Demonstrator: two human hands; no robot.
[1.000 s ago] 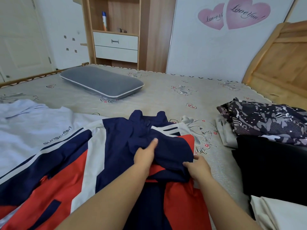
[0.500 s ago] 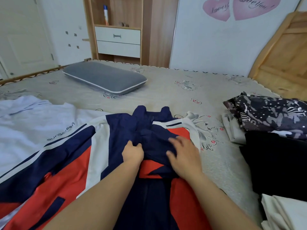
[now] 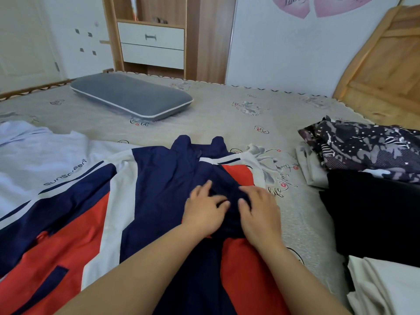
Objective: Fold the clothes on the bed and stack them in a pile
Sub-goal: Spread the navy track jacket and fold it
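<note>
Navy, red and white jacket (image 3: 145,201) spread on the bed (image 3: 227,119), left hand (image 3: 204,212) and right hand (image 3: 259,212) side by side pressing its navy fold flat, fingers extended, no grip closed, folded clothes pile (image 3: 372,178) at right, grey pillow (image 3: 129,96) beyond

A gray pillow (image 3: 131,97) lies flat on the bed at about 11 o'clock. Behind it, at 12 o'clock, stands a wooden shelf (image 3: 150,10) with two white drawers (image 3: 152,45). Pink hearts (image 3: 318,5) are stuck on the wall at 1 o'clock. A wooden board (image 3: 386,64) leans at 2 o'clock.
</note>
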